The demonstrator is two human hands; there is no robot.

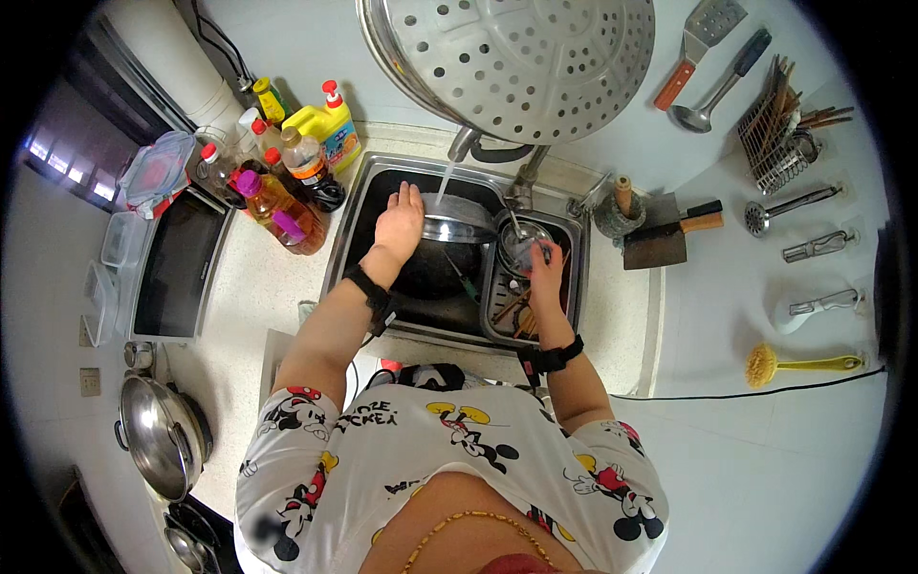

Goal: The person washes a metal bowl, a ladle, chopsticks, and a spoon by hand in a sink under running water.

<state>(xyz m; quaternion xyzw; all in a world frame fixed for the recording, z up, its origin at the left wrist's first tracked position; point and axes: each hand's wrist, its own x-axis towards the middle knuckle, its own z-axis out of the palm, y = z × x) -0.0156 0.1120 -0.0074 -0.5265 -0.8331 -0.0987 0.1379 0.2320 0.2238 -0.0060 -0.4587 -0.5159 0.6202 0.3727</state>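
Note:
My left hand [399, 222] lies against the left side of a stainless steel pan or basin [459, 228], which is tilted in the large bowl of the black double sink [373, 330]. Water [445, 185] runs from the faucet [465, 143] into it. Over the smaller bowl, my right hand [545, 269] has its fingers bent at a metal bowl [527, 240]; something pale and blurred is at the fingertips, and I cannot tell whether it is gripped. Wooden chopsticks [526, 323] lie below that hand. A green-handled utensil [467, 285] lies in the large bowl.
A large perforated steamer [516, 64] hangs above the faucet. Bottles, including an oil bottle [287, 215] and yellow detergent jug [323, 129], stand left of the sink. A stone mortar [620, 212] and cleavers [652, 247] are at the right. A steel wok [161, 438] sits lower left.

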